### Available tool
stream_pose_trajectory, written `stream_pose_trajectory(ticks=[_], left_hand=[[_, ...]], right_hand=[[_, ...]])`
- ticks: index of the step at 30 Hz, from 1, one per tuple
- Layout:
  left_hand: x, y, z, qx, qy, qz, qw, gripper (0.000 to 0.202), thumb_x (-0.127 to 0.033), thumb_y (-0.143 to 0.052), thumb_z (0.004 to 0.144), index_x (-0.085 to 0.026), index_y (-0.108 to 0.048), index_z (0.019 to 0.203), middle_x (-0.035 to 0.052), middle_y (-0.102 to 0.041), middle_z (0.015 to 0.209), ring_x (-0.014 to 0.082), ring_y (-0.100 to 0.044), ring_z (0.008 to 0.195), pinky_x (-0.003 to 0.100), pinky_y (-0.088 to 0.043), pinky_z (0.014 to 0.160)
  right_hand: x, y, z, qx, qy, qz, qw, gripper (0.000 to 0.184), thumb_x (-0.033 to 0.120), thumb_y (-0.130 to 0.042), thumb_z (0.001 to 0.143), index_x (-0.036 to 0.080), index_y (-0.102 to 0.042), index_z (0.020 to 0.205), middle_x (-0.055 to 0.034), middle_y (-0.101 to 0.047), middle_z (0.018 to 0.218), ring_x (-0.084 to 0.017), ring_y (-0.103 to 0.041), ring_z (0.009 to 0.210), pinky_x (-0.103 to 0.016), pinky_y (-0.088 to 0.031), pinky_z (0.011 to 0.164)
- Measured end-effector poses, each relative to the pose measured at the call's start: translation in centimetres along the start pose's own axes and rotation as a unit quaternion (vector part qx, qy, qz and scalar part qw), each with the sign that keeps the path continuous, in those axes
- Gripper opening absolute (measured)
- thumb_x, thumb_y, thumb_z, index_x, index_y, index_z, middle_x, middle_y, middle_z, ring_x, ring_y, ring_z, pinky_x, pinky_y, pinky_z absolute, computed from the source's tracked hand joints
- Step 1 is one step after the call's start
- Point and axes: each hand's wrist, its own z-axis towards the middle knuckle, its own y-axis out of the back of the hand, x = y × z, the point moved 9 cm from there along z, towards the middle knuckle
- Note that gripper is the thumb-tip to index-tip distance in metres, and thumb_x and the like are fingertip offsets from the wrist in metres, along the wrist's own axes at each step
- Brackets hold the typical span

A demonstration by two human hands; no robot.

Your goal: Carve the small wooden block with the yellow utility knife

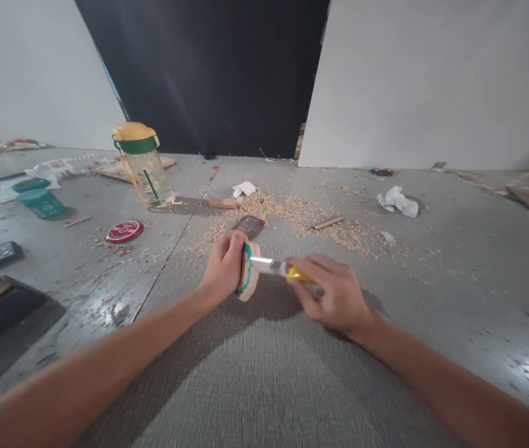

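My left hand [227, 261] is closed around a small block of wood [249, 281] with a teal painted line along its face. In my right hand [332, 289] is a utility knife [299, 274] with a yellow handle, its fingers wrapped round it. The shiny blade reaches left to the block's upper edge, and it seems to touch the wood there. Just beyond the left hand lies a dark brown flat piece [250, 226], partly hidden by the fingers. Wood shavings [283, 208] are scattered on the floor past both hands.
A clear bottle with a yellow lid [145, 168] stands at the back left, near a teal cup [43, 202] and a red round lid [125, 231]. A thin wooden-handled tool [327, 223] and crumpled tissue [398, 201] lie to the right. White and black panels [208, 74] rise behind.
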Motion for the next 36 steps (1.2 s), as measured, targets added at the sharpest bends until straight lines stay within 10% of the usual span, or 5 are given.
stream_pose_trajectory(ticks=[5,13,26,36], left_hand=[[0.4,0.2,-0.1,-0.008,-0.005,0.004,1.0,0.032,-0.04,-0.039,0.09,-0.022,-0.047,0.065,-0.0009,-0.043,0.06,0.0154,-0.044,0.059,0.026,-0.037,0.054],[-0.2,-0.2,0.1,0.006,-0.016,0.004,1.0,0.029,-0.037,-0.038,0.088,-0.021,-0.048,0.066,-0.0011,-0.043,0.06,0.0144,-0.042,0.059,0.024,-0.036,0.053],[-0.5,0.2,0.0,-0.003,-0.001,0.012,1.0,0.028,-0.036,-0.038,0.088,-0.021,-0.044,0.065,-0.0008,-0.043,0.062,0.0157,-0.043,0.062,0.026,-0.038,0.057],[0.7,0.0,0.1,0.0,0.003,-0.03,1.0,0.03,-0.04,-0.039,0.089,-0.021,-0.045,0.067,-0.0025,-0.04,0.061,0.0141,-0.04,0.06,0.026,-0.035,0.056]], right_hand=[[-3.0,0.6,-0.3,-0.046,-0.071,0.011,0.996,0.023,0.028,-0.054,0.092,0.017,-0.065,0.109,-0.0071,-0.07,0.09,-0.019,-0.065,0.079,-0.03,-0.05,0.069],[2.4,-0.8,-0.2,0.048,0.029,0.052,0.997,0.024,0.03,-0.052,0.092,0.017,-0.065,0.108,-0.0039,-0.066,0.079,-0.016,-0.059,0.066,-0.028,-0.045,0.058],[2.8,-0.4,0.1,0.037,0.043,0.01,0.998,0.021,0.03,-0.052,0.092,0.018,-0.066,0.103,-0.0036,-0.065,0.078,-0.017,-0.059,0.065,-0.029,-0.041,0.056],[-2.1,0.6,-0.2,-0.036,-0.059,0.038,0.997,0.022,0.027,-0.055,0.092,0.015,-0.065,0.108,-0.0064,-0.068,0.084,-0.018,-0.063,0.075,-0.029,-0.048,0.067]])
